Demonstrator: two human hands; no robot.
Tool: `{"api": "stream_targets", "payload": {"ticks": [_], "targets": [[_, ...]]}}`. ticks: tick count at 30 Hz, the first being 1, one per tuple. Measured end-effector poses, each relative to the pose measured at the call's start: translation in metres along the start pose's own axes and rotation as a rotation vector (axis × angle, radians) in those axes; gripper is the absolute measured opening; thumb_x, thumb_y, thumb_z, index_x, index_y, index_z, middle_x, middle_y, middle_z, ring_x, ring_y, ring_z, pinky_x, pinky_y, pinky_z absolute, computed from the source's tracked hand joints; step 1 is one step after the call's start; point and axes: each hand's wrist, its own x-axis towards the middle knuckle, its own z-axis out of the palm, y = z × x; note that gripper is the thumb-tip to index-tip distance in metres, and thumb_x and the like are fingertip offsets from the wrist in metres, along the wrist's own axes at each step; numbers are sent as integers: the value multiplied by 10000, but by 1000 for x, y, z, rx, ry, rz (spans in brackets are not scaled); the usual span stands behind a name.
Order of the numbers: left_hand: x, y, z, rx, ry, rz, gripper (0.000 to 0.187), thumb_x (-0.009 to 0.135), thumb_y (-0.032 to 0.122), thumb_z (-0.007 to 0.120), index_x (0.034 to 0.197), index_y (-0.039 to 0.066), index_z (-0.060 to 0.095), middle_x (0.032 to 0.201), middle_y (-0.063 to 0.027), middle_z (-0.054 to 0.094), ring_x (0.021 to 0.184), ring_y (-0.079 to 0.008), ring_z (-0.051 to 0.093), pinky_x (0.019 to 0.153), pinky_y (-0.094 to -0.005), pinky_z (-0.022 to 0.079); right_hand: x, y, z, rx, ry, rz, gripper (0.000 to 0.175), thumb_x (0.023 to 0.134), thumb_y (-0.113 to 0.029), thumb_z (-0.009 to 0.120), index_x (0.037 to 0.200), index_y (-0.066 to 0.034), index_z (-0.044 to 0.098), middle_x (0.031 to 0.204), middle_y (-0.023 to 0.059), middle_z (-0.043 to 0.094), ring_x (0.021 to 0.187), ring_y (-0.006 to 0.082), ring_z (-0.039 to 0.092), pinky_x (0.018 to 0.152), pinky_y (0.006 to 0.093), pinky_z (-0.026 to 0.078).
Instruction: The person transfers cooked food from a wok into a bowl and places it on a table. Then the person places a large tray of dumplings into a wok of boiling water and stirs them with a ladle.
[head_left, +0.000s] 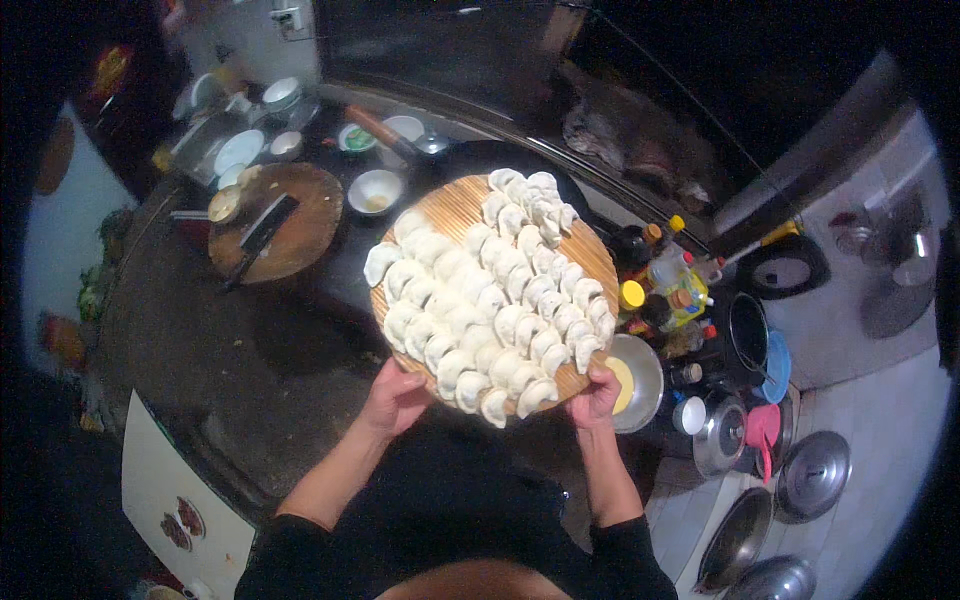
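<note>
A round wooden board (442, 196) bears several rows of pale, floured dumplings (480, 300). Its near left edge rests in my left hand (397, 397), thumb on top and the other fingers mostly hidden beneath. At the near right edge, my right hand (596, 399) grips the board in the same way. The board is held up in front of my body, and some dumplings at its far right are heaped together. Just right of my right hand is a steel bowl (646, 382) with something yellow in it.
To the left, a cleaver (264, 232) lies on a round chopping board (315, 225). A white bowl (376, 193) stands beyond. Bottles (679, 277) crowd the right side, near a lidded pot (718, 435) and a pink ladle (763, 427). Pan lids (814, 476) hang or lean farther right.
</note>
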Motion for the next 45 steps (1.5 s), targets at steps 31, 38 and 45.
{"api": "stream_targets", "payload": {"ticks": [31, 38, 45], "targets": [[-31, -16, 39, -56, 397, 318, 832, 661, 37, 537, 1454, 18, 286, 1430, -161, 424, 1316, -336, 425, 1111, -467, 348, 189, -63, 139, -1842, -742, -329, 357, 709, -252, 728, 996, -72, 616, 1004, 117, 601, 956, 311, 601, 812, 396, 498], [-27, -16, 32, -50, 373, 336, 849, 658, 43, 543, 1463, 35, 274, 1443, -163, 410, 1318, -342, 423, 1112, -473, 346, 182, -63, 145, -1903, -776, -420, 365, 719, -296, 728, 993, -80, 622, 989, 115, 584, 957, 320, 601, 824, 403, 490], [-26, -14, 30, -28, 345, 341, 835, 668, 43, 535, 1464, 40, 282, 1443, -159, 415, 1313, -344, 431, 1113, -473, 345, 200, -75, 132, -1625, -516, -131, 306, 730, -185, 725, 979, -54, 604, 931, 33, 594, 754, 157, 596, 686, 296, 483]]}}
